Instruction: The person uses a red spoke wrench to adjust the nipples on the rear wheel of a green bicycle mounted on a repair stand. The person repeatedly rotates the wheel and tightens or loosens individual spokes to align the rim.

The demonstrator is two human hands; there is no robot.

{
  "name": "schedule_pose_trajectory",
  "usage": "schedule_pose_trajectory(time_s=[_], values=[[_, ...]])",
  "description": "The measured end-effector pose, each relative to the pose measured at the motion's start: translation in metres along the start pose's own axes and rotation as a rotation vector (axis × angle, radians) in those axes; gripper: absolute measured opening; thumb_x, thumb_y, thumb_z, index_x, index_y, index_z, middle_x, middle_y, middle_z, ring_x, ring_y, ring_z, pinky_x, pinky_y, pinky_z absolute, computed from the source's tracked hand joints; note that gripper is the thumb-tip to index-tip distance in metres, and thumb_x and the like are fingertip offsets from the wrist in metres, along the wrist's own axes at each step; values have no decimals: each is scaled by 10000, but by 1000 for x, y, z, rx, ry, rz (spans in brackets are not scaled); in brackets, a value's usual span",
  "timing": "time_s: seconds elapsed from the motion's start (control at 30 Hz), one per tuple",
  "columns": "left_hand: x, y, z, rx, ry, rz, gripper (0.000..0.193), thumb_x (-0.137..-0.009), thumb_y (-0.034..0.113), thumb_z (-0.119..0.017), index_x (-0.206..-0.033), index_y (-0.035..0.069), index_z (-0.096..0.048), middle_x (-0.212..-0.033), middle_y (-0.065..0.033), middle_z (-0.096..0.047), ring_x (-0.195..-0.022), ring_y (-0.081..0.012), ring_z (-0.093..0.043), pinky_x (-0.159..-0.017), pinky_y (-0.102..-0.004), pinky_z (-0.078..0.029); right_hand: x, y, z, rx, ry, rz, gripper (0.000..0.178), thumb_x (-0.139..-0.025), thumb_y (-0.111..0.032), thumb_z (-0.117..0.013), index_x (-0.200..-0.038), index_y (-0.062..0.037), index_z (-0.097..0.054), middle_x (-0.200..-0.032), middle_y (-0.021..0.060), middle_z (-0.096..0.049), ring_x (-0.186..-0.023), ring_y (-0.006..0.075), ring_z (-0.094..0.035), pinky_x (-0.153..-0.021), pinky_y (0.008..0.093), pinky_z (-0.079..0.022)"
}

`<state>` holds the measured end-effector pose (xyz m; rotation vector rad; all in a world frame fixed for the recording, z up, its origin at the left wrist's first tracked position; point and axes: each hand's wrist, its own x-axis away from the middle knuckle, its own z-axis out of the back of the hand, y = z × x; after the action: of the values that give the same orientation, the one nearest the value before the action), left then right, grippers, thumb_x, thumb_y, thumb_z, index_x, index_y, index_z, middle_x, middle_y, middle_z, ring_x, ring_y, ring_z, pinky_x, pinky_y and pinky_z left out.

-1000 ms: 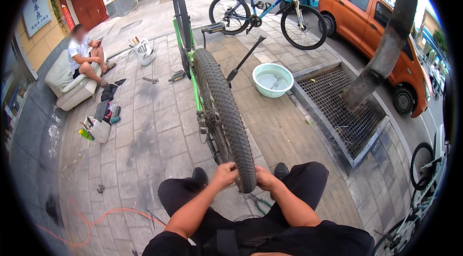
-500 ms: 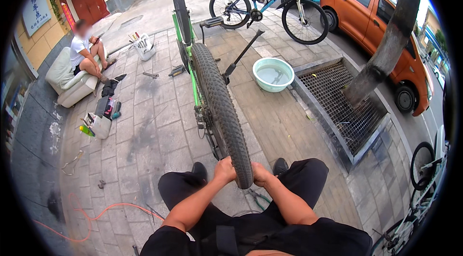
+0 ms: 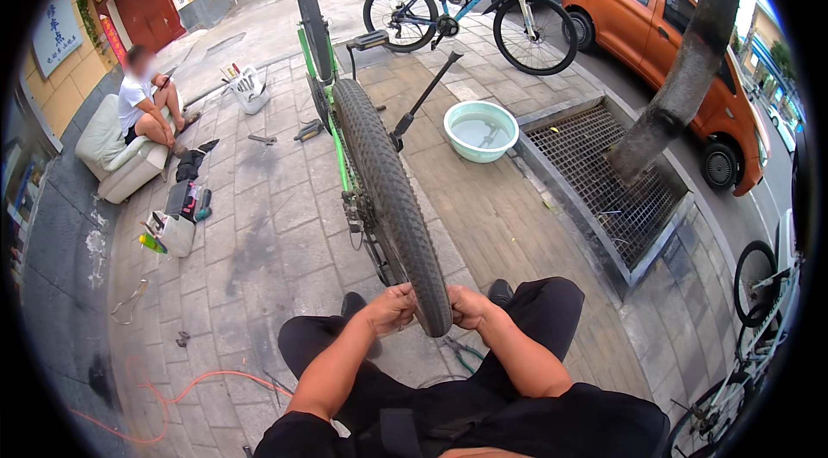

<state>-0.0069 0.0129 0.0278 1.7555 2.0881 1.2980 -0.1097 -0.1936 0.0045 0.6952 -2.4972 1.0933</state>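
An upside-down bicycle with a green frame stands before me, its knobby black tire running down toward my lap. My left hand is closed at the left side of the tire's near end, fingers curled in against it. On the opposite side, my right hand is closed the same way, its thumb and fingers pressed at the tire's edge. The tire hides part of the fingertips. Green-handled pliers lie on the ground between my legs.
A pale green basin of water sits right of the bicycle, beside a framed tree grate. Leftward are a toolbox, a white tool basket, an orange hose and a seated person. A blue bicycle is parked beyond.
My left hand has shifted slightly left along the tire's near end. The right hand stays at the tire with its fingers slightly moved. The whole view has shifted a little.
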Motion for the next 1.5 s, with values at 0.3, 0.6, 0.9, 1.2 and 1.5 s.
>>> schedule_pose_trajectory(time_s=[0.3,0.6,0.9,1.2,1.5], values=[[-15,-10,17,-566,170,-194,226,-993,225,-690,-1136,56,-733,-789,26,-661,-641,-71,-551,-582,-266,-440,20,-1,-12,135,226,109,241,-953,-134,-686,-1171,-30,-679,-719,-52,-553,-533,45,-427,-487,230,-320],[-18,-16,-1,-1162,433,-344,291,-896,274,-680,-1029,23,-745,-946,-243,-719,-905,-370,-728,-781,-419,-557,10,19,7,576,352,238,270,-912,-197,-728,-1137,-54,-772,-802,-21,-653,-692,79,-543,-630,278,-452],[-9,-17,-13,-1396,587,-620,296,-894,351,-682,-942,72,-768,-890,-217,-720,-825,-405,-711,-729,-482,-567,9,18,-6,1011,462,464,339,-886,-159,-615,-1169,-6,-720,-968,166,-761,-898,266,-715,-799,413,-541],[-7,-26,-15,-1209,674,-433,267,-915,287,-702,-912,24,-753,-837,-190,-735,-771,-355,-726,-680,-443,-547,-24,55,59,736,246,375,314,-1012,-216,-686,-1217,21,-678,-1022,26,-718,-885,78,-637,-793,251,-525],[-24,-20,23,-264,499,-202,311,-986,272,-685,-1133,4,-744,-1016,-22,-738,-922,-92,-632,-857,-280,-511,-27,42,39,637,300,242,326,-1002,-254,-699,-1169,26,-689,-905,-19,-687,-808,44,-556,-687,231,-441]])
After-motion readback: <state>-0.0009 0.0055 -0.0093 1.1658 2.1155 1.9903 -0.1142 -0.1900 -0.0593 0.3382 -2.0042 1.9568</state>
